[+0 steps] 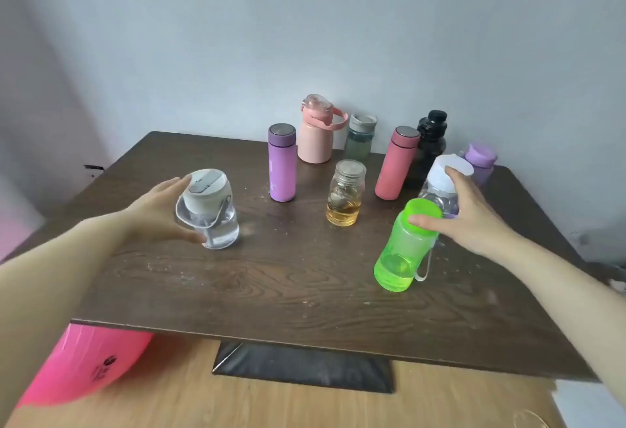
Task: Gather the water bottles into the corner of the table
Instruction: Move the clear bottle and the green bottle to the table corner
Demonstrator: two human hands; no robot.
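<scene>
Water bottles are spread over a dark wooden desk [305, 285] that is set against a pale wall [237, 38]. A clear bottle with a grey lid and a loop handle [211, 211] is gripped by the left hand [159, 214] at the left part of the desk, with the fingers wrapped around its side and the thumb near its base; whether it rests on the surface or is lifted slightly cannot be told. A green translucent bottle [404, 248] stands tilted near the right front, and a clear bottle with a white cap [440, 187] is seen just behind it; the right hand [474, 214] is spread across both, with the thumb laid on the green lid and the fingers curled over the white cap. Between the two hands a glass jar of amber liquid [345, 194] stands upright. Further back a purple flask [281, 163] and a coral flask [394, 165] are placed upright, well apart from each other. Along the wall a pink bottle with a carry loop [316, 133], a grey-green bottle [360, 138], a black bottle [432, 138] and a lilac-capped bottle [479, 160] are grouped toward the far right corner. Under the front edge of the desk a pink ball [88, 363] is partly visible above a light wooden floor [271, 404].
</scene>
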